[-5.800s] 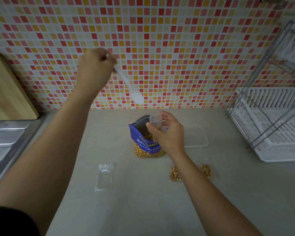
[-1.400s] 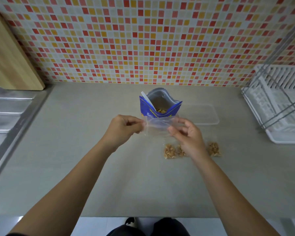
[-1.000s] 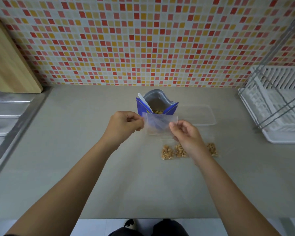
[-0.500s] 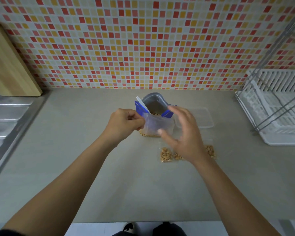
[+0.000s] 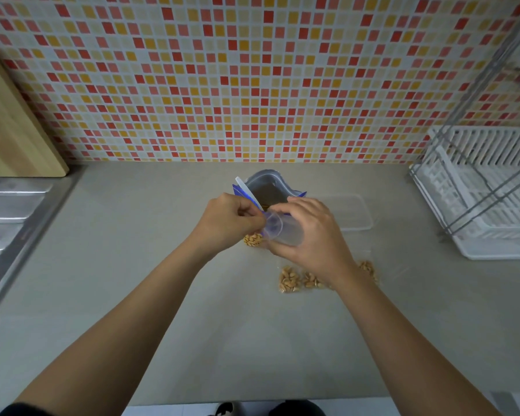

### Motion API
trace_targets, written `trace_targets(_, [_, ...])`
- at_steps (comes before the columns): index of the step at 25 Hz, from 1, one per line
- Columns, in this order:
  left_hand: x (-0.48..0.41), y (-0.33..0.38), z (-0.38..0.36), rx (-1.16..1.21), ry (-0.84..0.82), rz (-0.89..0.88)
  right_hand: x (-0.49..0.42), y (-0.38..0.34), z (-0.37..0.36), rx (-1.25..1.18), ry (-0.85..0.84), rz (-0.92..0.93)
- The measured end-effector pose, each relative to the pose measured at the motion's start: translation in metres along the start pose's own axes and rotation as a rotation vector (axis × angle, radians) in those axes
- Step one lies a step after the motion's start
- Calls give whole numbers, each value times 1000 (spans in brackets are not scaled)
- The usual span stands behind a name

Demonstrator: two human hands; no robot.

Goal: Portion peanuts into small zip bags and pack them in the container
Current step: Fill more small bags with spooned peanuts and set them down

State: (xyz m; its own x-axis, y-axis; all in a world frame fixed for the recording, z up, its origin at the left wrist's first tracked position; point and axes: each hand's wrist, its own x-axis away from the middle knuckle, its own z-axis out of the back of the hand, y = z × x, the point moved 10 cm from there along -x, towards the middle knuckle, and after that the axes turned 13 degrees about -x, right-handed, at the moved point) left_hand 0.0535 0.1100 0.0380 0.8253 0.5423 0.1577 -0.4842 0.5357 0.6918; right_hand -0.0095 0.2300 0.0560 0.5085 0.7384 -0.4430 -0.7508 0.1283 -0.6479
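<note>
Left hand (image 5: 228, 219) pinches the mouth of a small zip bag (image 5: 278, 231) and right hand (image 5: 309, 235) wraps its body, just in front of the open peanut pouch (image 5: 267, 190). Filled bags (image 5: 290, 279) lie nearer, and the clear container (image 5: 354, 214) sits to the right. A broad stretch of grey worktop (image 5: 162, 295) reaches to its near edge. A steel drainer (image 5: 6, 205) bounds it left, a dish rack (image 5: 487, 199) right and a mosaic wall (image 5: 252, 85) far.

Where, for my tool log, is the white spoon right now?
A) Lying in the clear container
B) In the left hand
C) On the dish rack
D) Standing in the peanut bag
D: the spoon stands in the open peanut bag, handle sticking out, while the left hand and right hand hold a zip bag.
</note>
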Motion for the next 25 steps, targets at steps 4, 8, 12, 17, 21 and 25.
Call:
trace_targets(4, [-20, -12, 43, -31, 346, 44, 1, 35, 10, -517, 115, -283])
trace_targets(8, [-59, -22, 39, -304, 344, 136, -3, 70, 9, -735, 227, -432])
trace_targets(12, [-75, -3, 28, -252, 357, 28, -6, 89, -1, -693, 177, -494])
trace_targets(17, [-86, 13, 9, -243, 177, -90, -10, 103, -8, -674, 174, -504])
trace_targets(21, [-85, 21, -11, -380, 18, -204, -10, 109, -8, -683, 167, -492])
trace_targets(25, [-80, 19, 36, -607, 422, -176, -13, 110, -10, -690, 133, -476])
